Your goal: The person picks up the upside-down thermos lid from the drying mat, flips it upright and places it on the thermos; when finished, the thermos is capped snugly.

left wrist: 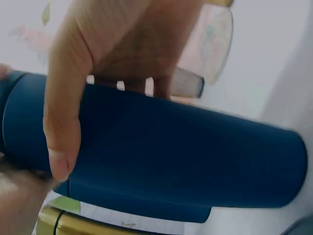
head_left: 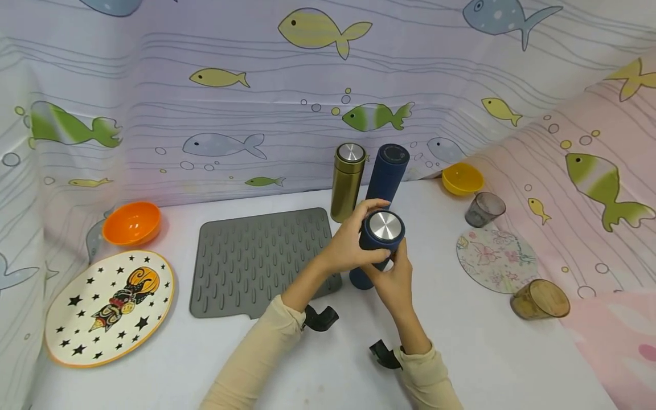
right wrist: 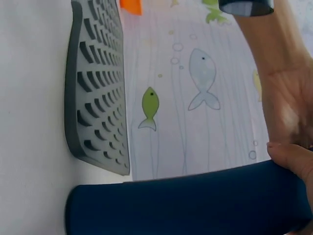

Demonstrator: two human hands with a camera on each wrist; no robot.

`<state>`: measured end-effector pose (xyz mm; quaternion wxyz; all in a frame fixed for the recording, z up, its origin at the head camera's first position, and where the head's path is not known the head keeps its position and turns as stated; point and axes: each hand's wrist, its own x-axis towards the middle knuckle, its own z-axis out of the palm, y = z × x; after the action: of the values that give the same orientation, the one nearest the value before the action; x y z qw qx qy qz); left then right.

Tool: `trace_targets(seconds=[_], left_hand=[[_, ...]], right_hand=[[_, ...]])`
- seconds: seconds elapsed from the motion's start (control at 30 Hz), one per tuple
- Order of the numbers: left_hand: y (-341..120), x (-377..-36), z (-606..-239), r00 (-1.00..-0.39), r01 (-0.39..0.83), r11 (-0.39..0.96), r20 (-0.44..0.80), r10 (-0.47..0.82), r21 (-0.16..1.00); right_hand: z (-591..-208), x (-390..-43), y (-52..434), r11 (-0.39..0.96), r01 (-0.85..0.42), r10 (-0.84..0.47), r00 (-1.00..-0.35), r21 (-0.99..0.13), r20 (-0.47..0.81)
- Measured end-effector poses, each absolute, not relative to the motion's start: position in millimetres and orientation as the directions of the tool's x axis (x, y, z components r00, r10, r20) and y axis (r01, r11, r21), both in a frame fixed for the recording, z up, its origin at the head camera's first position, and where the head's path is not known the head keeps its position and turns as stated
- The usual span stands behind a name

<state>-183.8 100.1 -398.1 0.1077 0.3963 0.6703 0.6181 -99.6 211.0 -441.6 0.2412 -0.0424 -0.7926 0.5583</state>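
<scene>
Frame centre: both hands are gripping the blue flask (head_left: 376, 247) tilted, base on the table (head_left: 492, 353). Left hand (head_left: 353, 242) is wrapping the cap end, right hand (head_left: 394, 282) is bracing the body, steadying it.

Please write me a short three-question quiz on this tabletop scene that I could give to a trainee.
1. True or false: both hands grip the same dark blue flask.
2. Which thing stands directly left of the second, upright blue flask at the back? A) orange bowl B) gold flask C) yellow bowl
3. Fill in: the plate with black stars lies to the ____ of the grey ribbed mat.

Key
1. True: the left hand wraps the flask near its silver cap, and the right hand holds it from below.
2. B, the gold flask.
3. Left.
</scene>
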Motion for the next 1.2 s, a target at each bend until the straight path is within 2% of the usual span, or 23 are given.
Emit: trace_targets(seconds=[0.2, 0.33, 0.5, 0.63, 0.83, 0.97, 1.03, 1.2], left_hand=[[98.4, -184.6, -393.3, -0.687, 0.437, 0.023, 0.318, 0.654, 0.899], [95.9, -187.9, -390.5, -0.650, 0.392, -0.023, 0.295, 0.700, 0.920], [93.9, -189.3, -388.3, -0.670, 0.437, 0.048, 0.289, 0.684, 0.898], [92.6, -189.9, -388.0, -0.645, 0.395, -0.022, 0.294, 0.705, 0.919], [95.2, -189.3, -385.9, -0.682, 0.437, 0.061, 0.287, 0.673, 0.897], [92.2, -202.9, -387.3, -0.581, 0.316, -0.080, 0.260, 0.771, 0.945], [91.7, -204.4, -387.6, -0.551, 0.259, -0.092, 0.225, 0.804, 0.961], [98.7, -193.9, -388.2, -0.632, 0.351, 0.027, 0.215, 0.744, 0.936]], right_hand=[[-417.4, -92.9, 203.6, 0.369, -0.218, 0.320, -0.883, -0.904, 0.344], [-415.2, -92.0, 202.5, 0.370, -0.209, 0.320, -0.886, -0.905, 0.335], [-416.2, -92.5, 202.8, 0.361, -0.201, 0.322, -0.890, -0.911, 0.324], [-418.6, -92.6, 203.3, 0.362, -0.199, 0.319, -0.891, -0.911, 0.322], [-445.9, -100.9, 213.6, 0.370, -0.216, 0.316, -0.885, -0.903, 0.341], [-452.5, -103.6, 217.6, 0.385, -0.231, 0.295, -0.887, -0.894, 0.356], [-451.7, -103.3, 217.7, 0.378, -0.232, 0.290, -0.890, -0.896, 0.353], [-447.2, -102.6, 217.0, 0.387, -0.237, 0.289, -0.887, -0.891, 0.361]])
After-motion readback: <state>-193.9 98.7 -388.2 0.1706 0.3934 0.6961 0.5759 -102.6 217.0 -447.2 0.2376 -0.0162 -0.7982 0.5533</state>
